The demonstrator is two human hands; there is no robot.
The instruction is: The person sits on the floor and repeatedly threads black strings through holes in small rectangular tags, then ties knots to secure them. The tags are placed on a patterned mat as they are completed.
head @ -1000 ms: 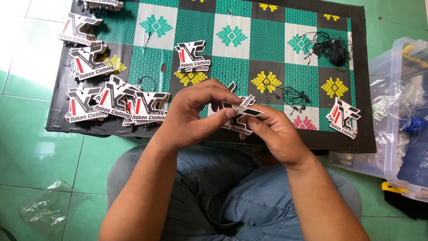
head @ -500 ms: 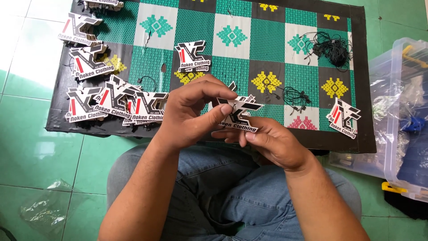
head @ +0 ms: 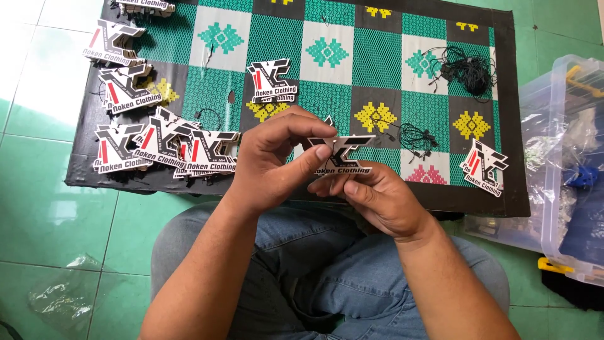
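Tag (head: 343,156) pinched by both hands, left (head: 274,157) and right (head: 377,201), fingers clamped on it, above the mat's (head: 377,63) near edge.

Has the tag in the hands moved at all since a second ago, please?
Yes. The tag has risen slightly toward the yellow mat motif, shifting a little left.

Surface materials, head view.

Die-cut hang tag (head: 343,157) between left hand (head: 270,160) and right hand (head: 377,201): stiff card, smooth, faint sheen. Loose tags (head: 163,148) at 10 o'clock: same card. Patterned mat (head: 327,50): woven plastic, ribbed, semi-gloss; edge taped glossy black. Cord loops (head: 465,66) at 1 o'clock: thin matt string. Storage bin (head: 560,164) at 3 o'clock: clear glossy plastic. Floor tiles (head: 50,208): glazed. Jeans (head: 327,277): matt denim.
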